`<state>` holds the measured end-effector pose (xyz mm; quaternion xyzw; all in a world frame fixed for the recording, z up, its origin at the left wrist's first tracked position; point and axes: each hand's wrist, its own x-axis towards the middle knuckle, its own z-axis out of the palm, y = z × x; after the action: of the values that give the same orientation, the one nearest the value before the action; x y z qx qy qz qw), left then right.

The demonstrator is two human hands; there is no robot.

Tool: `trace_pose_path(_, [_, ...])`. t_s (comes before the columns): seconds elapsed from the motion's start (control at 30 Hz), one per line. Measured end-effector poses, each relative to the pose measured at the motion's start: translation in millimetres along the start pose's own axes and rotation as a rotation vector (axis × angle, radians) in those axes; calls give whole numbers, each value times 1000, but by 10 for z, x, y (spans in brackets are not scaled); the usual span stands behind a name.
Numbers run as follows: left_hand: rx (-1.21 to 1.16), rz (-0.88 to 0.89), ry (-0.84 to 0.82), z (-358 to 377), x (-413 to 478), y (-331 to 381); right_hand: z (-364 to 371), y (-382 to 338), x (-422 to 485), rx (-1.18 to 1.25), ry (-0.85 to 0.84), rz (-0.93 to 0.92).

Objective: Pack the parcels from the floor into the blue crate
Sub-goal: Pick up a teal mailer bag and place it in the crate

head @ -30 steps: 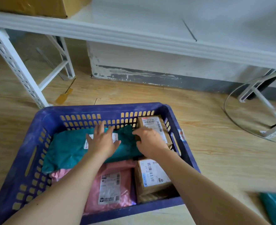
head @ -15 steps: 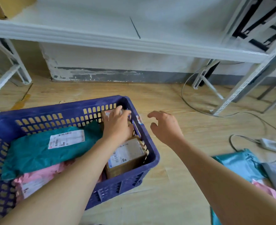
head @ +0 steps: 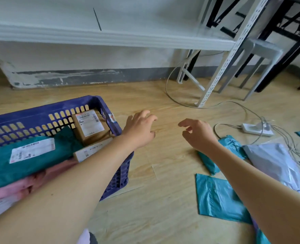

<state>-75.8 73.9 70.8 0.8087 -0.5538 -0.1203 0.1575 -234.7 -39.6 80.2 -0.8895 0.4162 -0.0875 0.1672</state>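
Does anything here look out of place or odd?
Yes. A power strip and its cables lie on the floor. Some cables seem to run across the grey bag, so lifting it may snag them. In the crate, a small box sits tilted.

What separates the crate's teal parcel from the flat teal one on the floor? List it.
The crate teal parcel lies packed in the blue crate; the floor teal parcel lies unpacked. The crate one shows a white label; the floor one shows none. Both are teal plastic mailers.
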Motion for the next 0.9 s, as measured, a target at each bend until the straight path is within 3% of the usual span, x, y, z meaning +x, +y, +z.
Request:
trace_pose_path(0.47, [92,148,-325,1216,382,738,298,1565,-299,-7,-77,320])
trace_pose_path(0.9, [97,304,-505,2278,294,1708,734,2627,-1123,-62,-161,628])
